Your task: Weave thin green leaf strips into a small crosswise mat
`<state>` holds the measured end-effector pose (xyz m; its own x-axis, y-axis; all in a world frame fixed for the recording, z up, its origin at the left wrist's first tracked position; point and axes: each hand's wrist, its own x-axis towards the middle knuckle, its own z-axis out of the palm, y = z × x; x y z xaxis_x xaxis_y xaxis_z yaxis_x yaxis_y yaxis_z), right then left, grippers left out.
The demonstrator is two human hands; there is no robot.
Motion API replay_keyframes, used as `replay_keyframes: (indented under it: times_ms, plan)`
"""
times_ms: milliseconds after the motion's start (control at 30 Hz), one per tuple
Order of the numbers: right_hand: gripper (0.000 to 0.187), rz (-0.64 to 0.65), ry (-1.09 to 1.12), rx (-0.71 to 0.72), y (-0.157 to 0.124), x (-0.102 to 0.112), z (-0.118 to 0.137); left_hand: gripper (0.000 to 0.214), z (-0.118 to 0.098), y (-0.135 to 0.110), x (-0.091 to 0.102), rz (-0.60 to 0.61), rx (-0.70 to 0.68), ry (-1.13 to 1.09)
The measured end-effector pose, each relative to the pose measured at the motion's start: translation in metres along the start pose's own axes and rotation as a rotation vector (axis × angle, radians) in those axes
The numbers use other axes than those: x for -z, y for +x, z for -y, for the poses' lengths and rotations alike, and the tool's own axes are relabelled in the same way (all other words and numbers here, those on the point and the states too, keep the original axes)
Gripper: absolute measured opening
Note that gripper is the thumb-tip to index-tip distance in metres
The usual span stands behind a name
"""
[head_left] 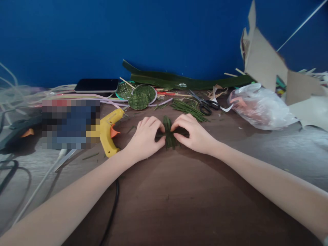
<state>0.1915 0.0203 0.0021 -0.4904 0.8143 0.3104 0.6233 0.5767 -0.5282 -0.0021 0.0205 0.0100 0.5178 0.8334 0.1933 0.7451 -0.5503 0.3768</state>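
A small bundle of green leaf strips, some upright and some crossing sideways, lies on the brown table between my hands. From the left, my left hand pinches its edge between thumb and fingers. My right hand pinches the opposite edge in the same way. Just behind my right hand is a pile of cut green strips. Further back sit two round woven leaf pieces, one of them a green disc in a pale rim. Black-handled scissors lie open beside the pile.
To the left lies a yellow glue gun with an orange trigger, its black cable crossing the table. A dark phone and long green leaves are along the blue wall. At right are a plastic bag and a cardboard box.
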Motion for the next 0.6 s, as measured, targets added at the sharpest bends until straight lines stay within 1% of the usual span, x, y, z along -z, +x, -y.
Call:
replay_keyframes:
  times_ms: [100, 300, 433, 600]
  plan:
    - [0.003, 0.028, -0.021, -0.013, 0.0001, -0.0005, 0.0011, 0.009, 0.0011, 0.0004, -0.0013, -0.001, 0.001, 0.001]
    - [0.004, 0.057, -0.016, -0.031, -0.0003, -0.001, -0.0001, 0.01, 0.0037, 0.0011, -0.0046, -0.002, 0.003, 0.028]
    - [0.001, 0.022, -0.003, 0.017, -0.0004, -0.001, -0.0007, 0.01, 0.0039, 0.0008, -0.0043, 0.005, 0.006, 0.02]
    - [0.006, 0.005, -0.025, 0.082, -0.0007, -0.0021, -0.0024, 0.005, 0.0036, 0.0009, -0.0032, 0.014, 0.003, 0.009]
